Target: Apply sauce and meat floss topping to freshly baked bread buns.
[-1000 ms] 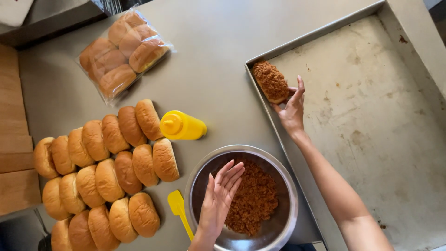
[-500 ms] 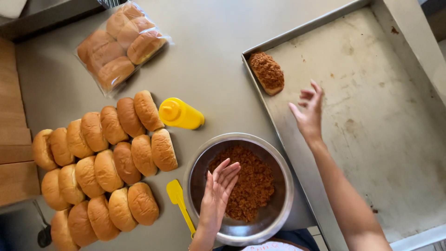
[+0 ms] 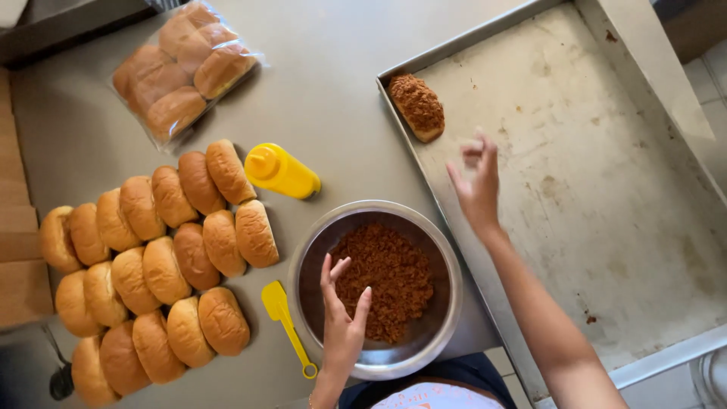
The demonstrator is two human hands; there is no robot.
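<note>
Crumb-coated oblong bun: I see the brown, crumb-covered bun lying alone in the upper left corner of the large, stained metal baking tray, at upper centre of the frame.
Right hand: my right hand hangs over the tray just below and right of that bun, not touching it; its grip is apart, fingers loosely spread, holding nothing.
Left hand: my left hand is at lower centre, over the near side of the round steel bowl; its grip is apart too, fingers splayed upward, empty.
Bowl contents: reddish-brown shredded crumbs fill the bowl's bottom, just beside my left fingertips; I cannot tell whether they touch.
Desk: the grey desk carries everything.
Plain buns: rows of golden oval bread buns are packed together at left of the frame.
Bagged buns: a clear plastic bag of buns sits at upper left.
Bottle: a yellow squeeze bottle lies on its side between the bun rows and the bowl.
Scraper: a small yellow plastic spatula lies just left of the bowl.
</note>
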